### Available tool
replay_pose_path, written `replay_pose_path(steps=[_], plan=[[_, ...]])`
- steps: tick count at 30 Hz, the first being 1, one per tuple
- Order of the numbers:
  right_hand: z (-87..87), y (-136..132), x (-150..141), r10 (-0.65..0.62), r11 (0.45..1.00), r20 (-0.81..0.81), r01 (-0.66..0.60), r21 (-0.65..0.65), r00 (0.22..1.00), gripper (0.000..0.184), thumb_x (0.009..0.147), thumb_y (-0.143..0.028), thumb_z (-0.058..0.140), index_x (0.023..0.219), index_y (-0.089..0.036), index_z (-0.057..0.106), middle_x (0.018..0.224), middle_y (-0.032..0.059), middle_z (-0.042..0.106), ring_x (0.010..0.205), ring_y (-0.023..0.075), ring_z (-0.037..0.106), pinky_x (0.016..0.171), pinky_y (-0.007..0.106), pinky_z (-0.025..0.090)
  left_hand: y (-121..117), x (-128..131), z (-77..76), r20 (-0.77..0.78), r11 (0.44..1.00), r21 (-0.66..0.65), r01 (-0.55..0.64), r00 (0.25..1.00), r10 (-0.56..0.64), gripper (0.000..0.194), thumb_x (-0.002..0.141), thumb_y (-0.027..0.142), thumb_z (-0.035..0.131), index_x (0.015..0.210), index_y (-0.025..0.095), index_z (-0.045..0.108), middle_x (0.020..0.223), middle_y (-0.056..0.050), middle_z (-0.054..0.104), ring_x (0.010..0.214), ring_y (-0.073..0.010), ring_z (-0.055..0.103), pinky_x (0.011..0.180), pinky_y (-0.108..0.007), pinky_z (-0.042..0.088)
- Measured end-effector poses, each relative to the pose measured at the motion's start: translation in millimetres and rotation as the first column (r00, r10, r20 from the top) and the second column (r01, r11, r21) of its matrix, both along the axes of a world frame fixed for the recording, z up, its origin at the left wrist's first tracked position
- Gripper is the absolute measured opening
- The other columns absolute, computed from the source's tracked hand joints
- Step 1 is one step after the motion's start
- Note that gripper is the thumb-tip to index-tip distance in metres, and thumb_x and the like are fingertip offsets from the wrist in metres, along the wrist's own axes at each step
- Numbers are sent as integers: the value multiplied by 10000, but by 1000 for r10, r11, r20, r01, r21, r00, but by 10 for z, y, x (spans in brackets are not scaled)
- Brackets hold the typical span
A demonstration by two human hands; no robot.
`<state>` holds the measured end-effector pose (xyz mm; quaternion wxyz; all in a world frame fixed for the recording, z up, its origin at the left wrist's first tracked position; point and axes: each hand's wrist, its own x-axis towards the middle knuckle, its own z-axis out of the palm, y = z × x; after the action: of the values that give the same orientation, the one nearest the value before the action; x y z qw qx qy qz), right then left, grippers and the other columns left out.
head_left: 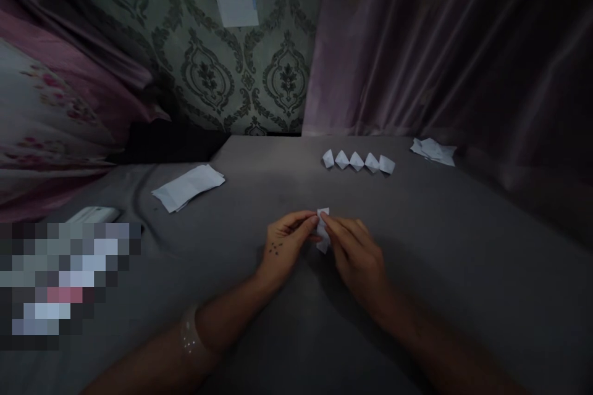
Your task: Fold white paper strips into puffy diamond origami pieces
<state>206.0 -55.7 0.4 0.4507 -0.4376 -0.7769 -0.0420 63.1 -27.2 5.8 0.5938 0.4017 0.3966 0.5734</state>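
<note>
Between my two hands, a small folded piece of white paper point(323, 245) is held upright above the grey cloth. My left hand point(287, 241) pinches its left side with thumb and fingers. From the other side, my right hand point(356, 253) has its fingertips closed on the paper's right edge. The fingers cover much of the paper, so its exact folded shape is partly hidden. Beyond the hands, a row of several folded white paper pieces point(356, 162) stands on the cloth, each with pointed faces.
A stack of white paper sheets point(189, 187) lies to the left. Some loose white papers point(433, 151) rest at the far right. A white object point(95, 215) sits by a blurred-out patch at the left. Behind are a patterned wall point(250, 68) and curtains point(393, 43).
</note>
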Motion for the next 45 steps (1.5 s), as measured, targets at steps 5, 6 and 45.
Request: replay_pose_path(steps=[5,6,45], plan=[[10,-5,-17,1,1000,4,-1,-24,1000,472,939,-92,436,1372,-264,507,1030,78,679,889,184,620,791,357,526,-5,-6,28,-18,1000,9,7,1000,-7,179,693,293,777,817,166,762,785,-27,717,680,-130,647,637,-263,593],[13,-7,-22,2,999,1,-2,-32,1000,477,939,-92,434,1379,-266,501,1029,79,677,891,185,618,791,360,528,-7,-9,36,-22,1000,9,3,1000,-3,175,695,293,775,814,165,762,788,-29,720,678,-130,649,648,-266,593],[213,23,-184,-91,975,-279,28,-221,956,188,925,-195,490,914,-219,677,842,42,614,791,162,612,721,306,521,-30,-50,46,-207,991,129,22,978,5,103,765,236,719,840,220,786,812,-25,763,744,-161,687,723,-269,563]])
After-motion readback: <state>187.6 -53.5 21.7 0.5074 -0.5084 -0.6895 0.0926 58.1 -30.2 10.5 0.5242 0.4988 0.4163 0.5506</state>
